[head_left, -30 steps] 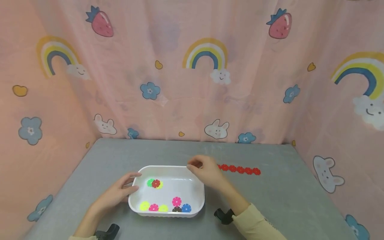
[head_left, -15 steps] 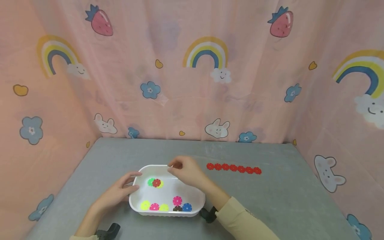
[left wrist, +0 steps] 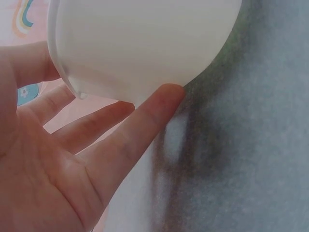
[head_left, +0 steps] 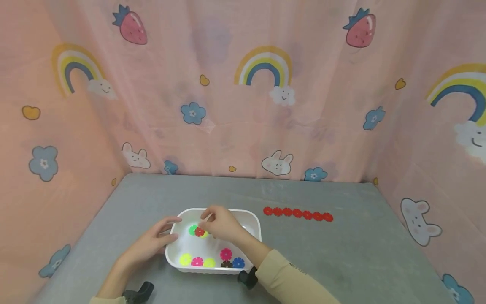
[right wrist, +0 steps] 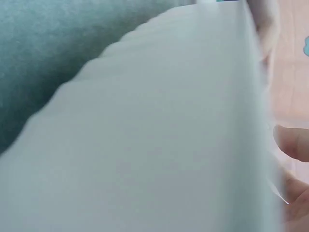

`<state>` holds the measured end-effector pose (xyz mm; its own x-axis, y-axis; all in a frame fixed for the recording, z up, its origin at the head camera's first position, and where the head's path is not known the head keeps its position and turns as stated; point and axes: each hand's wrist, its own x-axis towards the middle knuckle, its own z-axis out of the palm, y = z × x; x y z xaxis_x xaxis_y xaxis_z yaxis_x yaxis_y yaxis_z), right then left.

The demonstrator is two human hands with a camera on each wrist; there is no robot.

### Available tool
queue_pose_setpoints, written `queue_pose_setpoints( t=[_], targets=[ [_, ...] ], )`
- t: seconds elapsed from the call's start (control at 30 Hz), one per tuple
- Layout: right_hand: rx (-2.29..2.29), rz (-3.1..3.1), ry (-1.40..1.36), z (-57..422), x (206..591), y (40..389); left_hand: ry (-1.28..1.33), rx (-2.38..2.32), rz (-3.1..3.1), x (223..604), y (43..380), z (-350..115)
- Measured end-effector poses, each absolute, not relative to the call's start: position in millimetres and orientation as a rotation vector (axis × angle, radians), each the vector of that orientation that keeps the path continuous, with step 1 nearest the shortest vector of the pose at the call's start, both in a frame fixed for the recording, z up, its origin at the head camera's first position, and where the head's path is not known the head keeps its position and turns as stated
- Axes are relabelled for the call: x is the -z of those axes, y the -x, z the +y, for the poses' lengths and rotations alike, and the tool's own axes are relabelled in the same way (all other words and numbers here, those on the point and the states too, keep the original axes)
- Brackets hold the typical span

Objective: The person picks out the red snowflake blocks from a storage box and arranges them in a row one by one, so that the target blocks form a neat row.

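Observation:
A white tray (head_left: 213, 271) with rounded corners stands on the grey table, holding several notched plastic discs. My left hand (head_left: 149, 241) rests against the tray's left end; in the left wrist view its fairly straight fingers (left wrist: 145, 121) touch the outer wall. Inside the tray's far-left part, my right hand (head_left: 222, 223) hovers with thumb and index finger apart. Its thumb is right beside a red disc (head_left: 199, 232), which overlaps a green disc (head_left: 192, 229) and a yellow one. The right wrist view shows mostly the tray's blurred outer wall, with fingertips at the right edge.
A joined row of red discs (head_left: 298, 213) lies on the table, right of and behind the tray. Along the tray's near side lie yellow, pink (head_left: 226, 254), dark brown and blue discs (head_left: 238, 262). A pink patterned curtain (head_left: 243, 126) surrounds the table.
My right hand has moved left from beside the red row, across the tray's far rim, and down to the red disc. My left hand has stayed at the tray's left end.

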<state>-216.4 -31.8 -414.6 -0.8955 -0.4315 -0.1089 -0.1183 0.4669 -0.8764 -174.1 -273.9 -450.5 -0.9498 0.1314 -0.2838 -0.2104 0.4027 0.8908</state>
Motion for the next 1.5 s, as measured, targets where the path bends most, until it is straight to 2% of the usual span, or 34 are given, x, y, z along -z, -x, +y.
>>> queue_pose_setpoints(
  t=[0.53,1.5],
  targets=[
    [1.19,2.557,0.414,-46,451,213,0.004,-1.566,2.351,451,174,-275],
    [0.994,2.626,0.493,-51,462,215,-0.033,-1.605,2.334,450,172,-275]
  ],
)
